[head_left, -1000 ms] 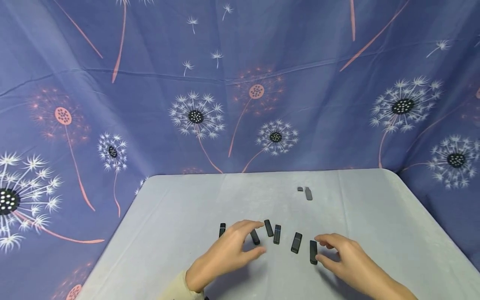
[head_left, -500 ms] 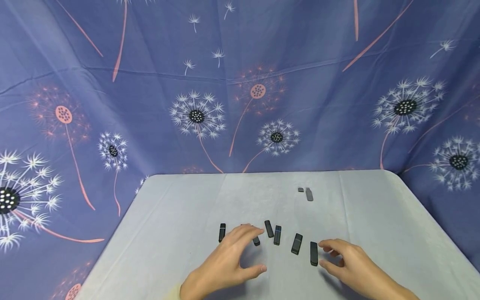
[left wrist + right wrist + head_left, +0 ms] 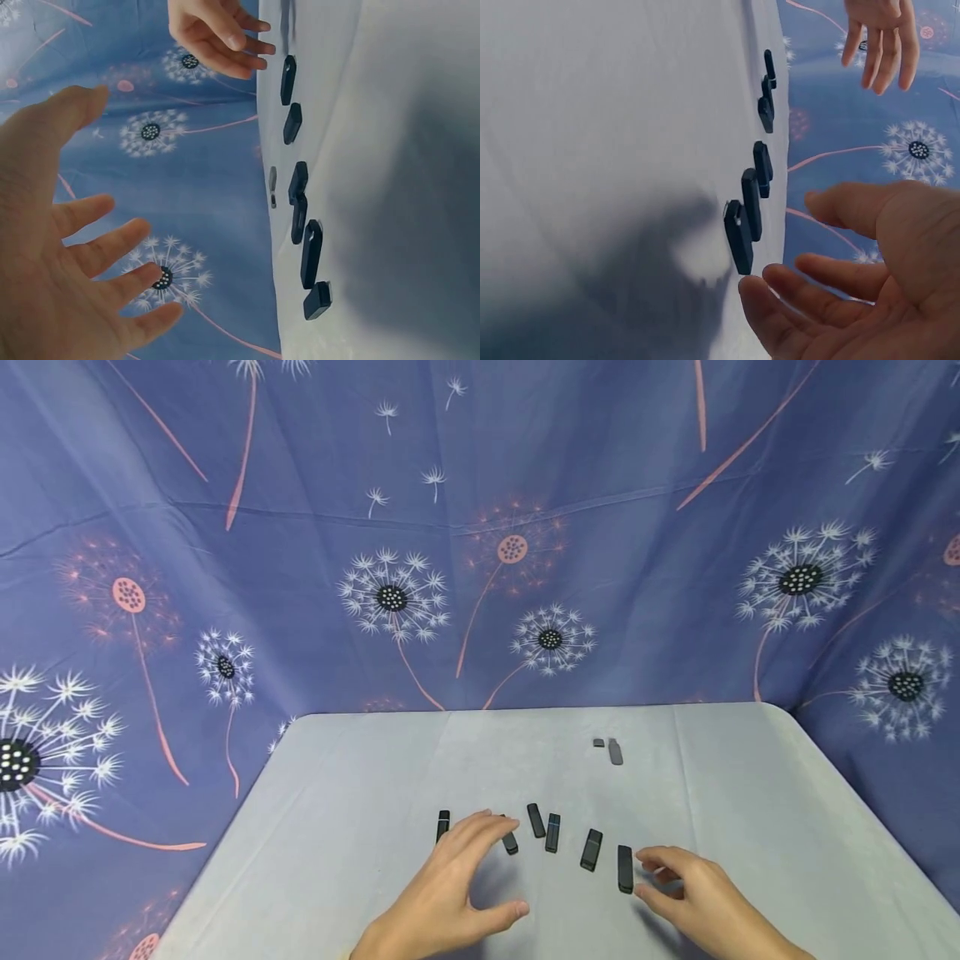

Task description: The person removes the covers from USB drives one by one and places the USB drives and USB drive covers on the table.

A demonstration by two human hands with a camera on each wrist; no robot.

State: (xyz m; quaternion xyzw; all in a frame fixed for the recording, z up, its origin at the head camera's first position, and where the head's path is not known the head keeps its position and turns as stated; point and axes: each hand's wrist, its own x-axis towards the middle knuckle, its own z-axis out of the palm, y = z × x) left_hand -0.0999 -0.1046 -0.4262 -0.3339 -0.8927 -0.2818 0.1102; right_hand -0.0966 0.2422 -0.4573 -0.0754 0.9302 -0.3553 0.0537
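Note:
Several black USB sticks lie in a loose row across the table. My right hand hovers with loosely bent fingers just right of the rightmost black USB stick, thumb and fingertips close to its side. Nothing is between them. Left of it lies another black USB stick, then a pair near the middle. My left hand is spread above the left end of the row and holds nothing; in the head view it partly covers a black USB stick there. The left wrist view shows its fingers extended.
A grey USB stick and its small separate cap lie farther back on the white-covered table. Behind and beside the table hangs a blue dandelion-print cloth.
My right hand has drawn slightly back from the rightmost USB stick. My left hand has shifted a little left and toward me, spreading its thumb wider. The USB sticks stay in place.

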